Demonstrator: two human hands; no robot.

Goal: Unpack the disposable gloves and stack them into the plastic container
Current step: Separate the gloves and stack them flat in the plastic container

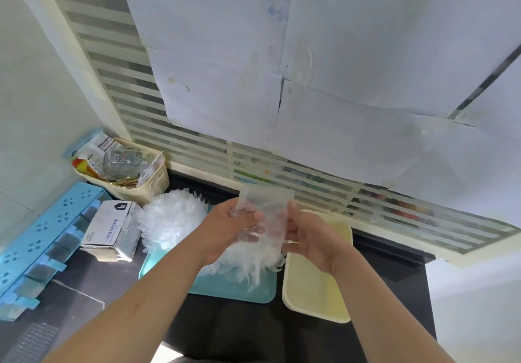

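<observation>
A clear thin disposable glove [267, 210] is held up above the counter between both hands. My left hand [228, 227] pinches its upper left edge, and my right hand [307, 236] grips its right side. Below them a heap of clear gloves [172, 219] lies on a teal tray [234, 286]. A pale yellow plastic container [315, 286] sits to the right of the tray, and nothing shows on the visible part of its floor. An opened white glove box [110, 227] stands at the left of the heap.
A cream basket [149, 182] with packets and a glass jar stands at the back left. A blue perforated rack [36, 238] lies along the left. The dark counter [389, 278] ends at the right. A slatted window with paper sheets [338, 67] is behind.
</observation>
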